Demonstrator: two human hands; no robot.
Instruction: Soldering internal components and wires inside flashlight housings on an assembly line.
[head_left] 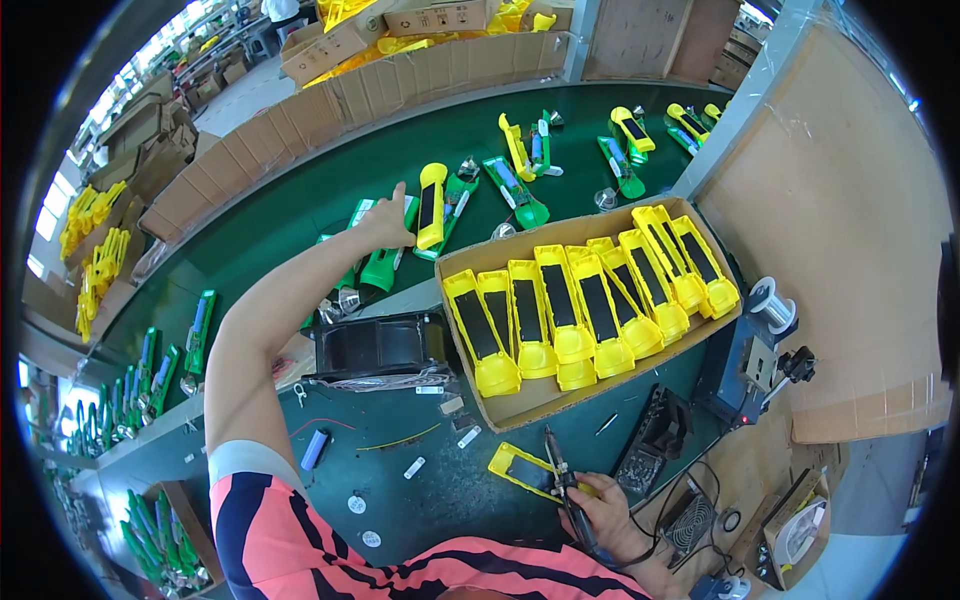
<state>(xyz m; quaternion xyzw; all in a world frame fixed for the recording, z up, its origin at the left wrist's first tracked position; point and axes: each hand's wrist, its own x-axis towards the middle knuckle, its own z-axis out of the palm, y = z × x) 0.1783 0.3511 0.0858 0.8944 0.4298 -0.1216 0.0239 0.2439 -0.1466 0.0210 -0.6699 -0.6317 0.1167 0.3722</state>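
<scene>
My left hand (383, 222) is stretched out over the green belt, its fingers apart, among green flashlight housings (380, 268). Just right of its fingertips lies a yellow casing (431, 207) with a dark panel; whether they touch is unclear. Down at the bench, my right hand (607, 512) is closed around a soldering iron (563, 475), whose tip points away from me. A yellow casing frame (522, 470) lies beside the iron, its right end partly hidden by the iron and my fingers.
A cardboard box (535, 402) of yellow casings stands mid-bench, beside a black bin (380, 345). To its right are a solder spool (772, 306) and a blue soldering station (735, 370). A blue battery cell (315, 449) lies at left. A cardboard-covered partition (870, 230) rises at right.
</scene>
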